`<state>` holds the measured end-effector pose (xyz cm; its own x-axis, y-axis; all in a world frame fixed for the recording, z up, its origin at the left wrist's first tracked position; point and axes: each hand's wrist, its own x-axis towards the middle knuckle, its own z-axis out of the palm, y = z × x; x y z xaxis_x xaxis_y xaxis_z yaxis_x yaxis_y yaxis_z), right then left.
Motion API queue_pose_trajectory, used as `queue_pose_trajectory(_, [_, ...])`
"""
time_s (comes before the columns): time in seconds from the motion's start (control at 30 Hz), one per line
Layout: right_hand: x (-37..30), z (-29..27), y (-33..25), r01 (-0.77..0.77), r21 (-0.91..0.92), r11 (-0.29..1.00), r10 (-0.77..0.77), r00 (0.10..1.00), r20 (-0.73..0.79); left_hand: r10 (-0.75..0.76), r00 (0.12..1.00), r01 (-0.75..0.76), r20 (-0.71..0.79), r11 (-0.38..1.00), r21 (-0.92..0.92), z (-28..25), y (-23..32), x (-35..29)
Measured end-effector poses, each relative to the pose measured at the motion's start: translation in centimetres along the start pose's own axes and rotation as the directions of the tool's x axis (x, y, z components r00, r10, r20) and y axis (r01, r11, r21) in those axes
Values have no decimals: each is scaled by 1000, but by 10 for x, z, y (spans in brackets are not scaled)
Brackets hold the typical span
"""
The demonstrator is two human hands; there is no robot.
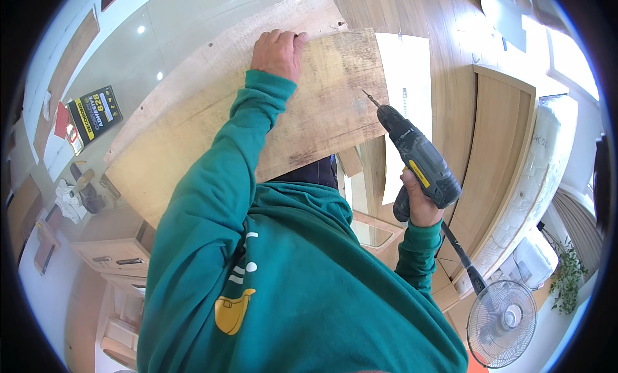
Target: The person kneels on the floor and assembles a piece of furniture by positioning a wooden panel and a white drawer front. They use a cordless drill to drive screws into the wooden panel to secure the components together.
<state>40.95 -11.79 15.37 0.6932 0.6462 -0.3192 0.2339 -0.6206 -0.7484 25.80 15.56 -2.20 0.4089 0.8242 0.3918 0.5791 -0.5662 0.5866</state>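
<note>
A cordless drill [420, 159], black with a yellow stripe, is in my right hand [421, 204], whose fingers wrap round its grip. Its thin bit points up and left over the right end of a stained plywood board [322, 96]. At the board's far edge, my left hand [278, 54] curls its fingers over and grips it. The bit tip looks apart from the wood, though I cannot tell its exact height. Under that board a second, paler board [212, 47] sticks out along the far side. My green sleeve crosses the upper board.
A white panel [405, 102] lies right of the boards. Further right stand a wooden furniture frame [492, 134], a plastic-wrapped mattress [547, 154] and a fan [502, 321]. On the left are a black and yellow adhesive container [95, 115] and a wooden drawer unit [116, 247].
</note>
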Motion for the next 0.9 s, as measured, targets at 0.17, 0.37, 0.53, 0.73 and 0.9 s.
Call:
queue_pose_trajectory(0.17, [2, 6, -19, 31, -98, 995, -28, 999, 30, -27, 1000, 27, 0, 1000, -13, 2, 0, -1])
queue_pose_trajectory(0.37, [-3, 4, -35, 69, -237, 969, -63, 998, 30, -8, 1000, 8, 21, 1000, 9, -2, 1, -2])
queue_pose_trajectory(0.53, [-1, 8, -39, 136, -268, 954, -121, 990, 71, -14, 1000, 13, -22, 999, -38, 2, 0, -2])
queue_pose_trajectory(0.73, [3, 13, -44, 149, -309, 939, -126, 988, 92, -12, 1000, 11, -18, 1000, -28, 1, -1, -1])
queue_pose_trajectory(0.9, [5, 14, -41, 146, -294, 945, -127, 988, 83, -18, 1000, 17, -26, 999, -33, 4, -3, -2])
